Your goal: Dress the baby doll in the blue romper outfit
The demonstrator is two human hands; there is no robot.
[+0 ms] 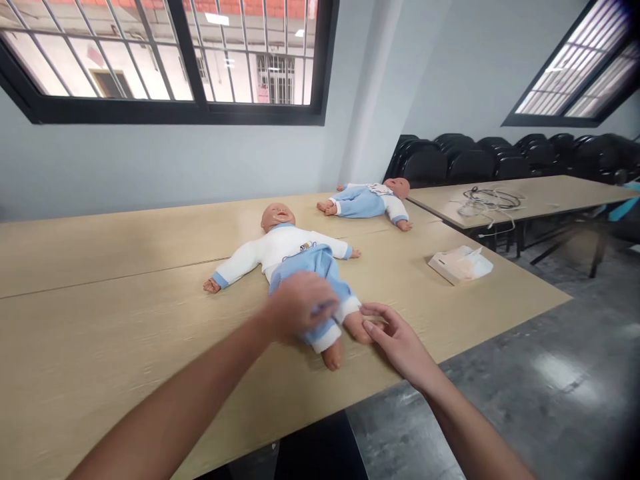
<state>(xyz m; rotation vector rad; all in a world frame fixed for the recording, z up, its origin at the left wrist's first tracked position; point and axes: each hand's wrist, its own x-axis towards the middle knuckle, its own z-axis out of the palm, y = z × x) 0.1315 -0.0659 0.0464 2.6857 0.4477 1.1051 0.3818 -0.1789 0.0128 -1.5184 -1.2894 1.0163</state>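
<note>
A baby doll [280,243] in a white top and light blue trousers lies on its back on the table, its head away from me and its feet toward me. Above its trousers is my left hand [303,303], smeared by motion, so its finger pose and any contact are unclear. My right hand [397,340] is beside the doll's bare foot [357,327]. Its thumb and fingers are apart, with the tips at the foot, apparently touching it and not wrapped round it. The doll's other foot [331,355] sticks out of its white cuff.
A second doll [365,200] in similar clothes lies farther back on the wooden table [125,320]. An opened tissue pack [460,265] rests near the right edge. Cables [493,199] lie coiled on another table, with black folding chairs [470,163] behind. A wall runs along the far side.
</note>
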